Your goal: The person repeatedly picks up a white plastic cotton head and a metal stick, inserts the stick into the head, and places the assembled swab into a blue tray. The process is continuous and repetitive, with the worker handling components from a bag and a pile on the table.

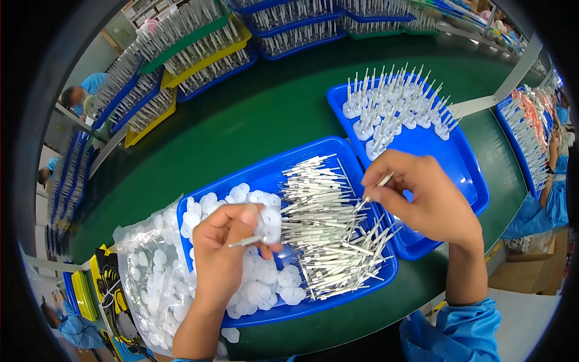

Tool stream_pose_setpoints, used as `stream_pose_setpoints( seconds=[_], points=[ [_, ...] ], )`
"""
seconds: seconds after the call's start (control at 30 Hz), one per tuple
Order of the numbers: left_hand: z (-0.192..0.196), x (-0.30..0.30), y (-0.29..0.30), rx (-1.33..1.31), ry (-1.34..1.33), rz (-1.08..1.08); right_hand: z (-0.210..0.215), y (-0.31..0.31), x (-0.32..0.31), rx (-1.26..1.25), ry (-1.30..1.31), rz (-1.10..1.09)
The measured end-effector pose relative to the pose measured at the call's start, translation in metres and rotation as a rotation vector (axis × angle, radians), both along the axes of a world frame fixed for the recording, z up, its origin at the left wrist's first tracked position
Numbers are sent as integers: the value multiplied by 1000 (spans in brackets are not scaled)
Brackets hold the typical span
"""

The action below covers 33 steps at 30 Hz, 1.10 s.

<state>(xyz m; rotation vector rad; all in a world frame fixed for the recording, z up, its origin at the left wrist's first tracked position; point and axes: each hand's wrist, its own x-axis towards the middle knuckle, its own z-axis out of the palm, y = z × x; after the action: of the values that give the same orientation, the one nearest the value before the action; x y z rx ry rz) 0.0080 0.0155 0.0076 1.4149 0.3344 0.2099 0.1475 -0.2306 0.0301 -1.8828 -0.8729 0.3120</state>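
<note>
My left hand (223,244) is closed around a white scalloped plastic base (271,224), and a short pale stem sticks out beside the thumb. Below that hand, loose white bases fill the left part of a blue tray (217,178). To the right in the same tray lies a heap of thin white rods (325,223) with metal ends. Over the heap's right edge, my right hand (425,196) pinches one white rod (386,179) between thumb and fingers, its metal end pointing down and left.
A second blue tray (473,175) at the right holds upright rods on white bases (392,105). A clear plastic bag of bases (154,271) lies at the left. Stacked trays of upright rods (295,27) line the far side of the green table (241,120). Other people sit beyond.
</note>
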Motion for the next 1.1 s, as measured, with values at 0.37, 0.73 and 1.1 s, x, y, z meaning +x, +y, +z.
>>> stream_pose_setpoints(
  seconds=[0.37, 0.73, 1.1],
  points=[
    [0, -16, -26, 416, -216, -183, -6, 29, -49, 417, 467, 30],
    [9, -16, -15, 329, -45, -261, -9, 29, -39, 268, -96, 129],
    [4, -9, -9, 585, -221, -321, -6, 22, -36, 164, -147, 221]
  ],
)
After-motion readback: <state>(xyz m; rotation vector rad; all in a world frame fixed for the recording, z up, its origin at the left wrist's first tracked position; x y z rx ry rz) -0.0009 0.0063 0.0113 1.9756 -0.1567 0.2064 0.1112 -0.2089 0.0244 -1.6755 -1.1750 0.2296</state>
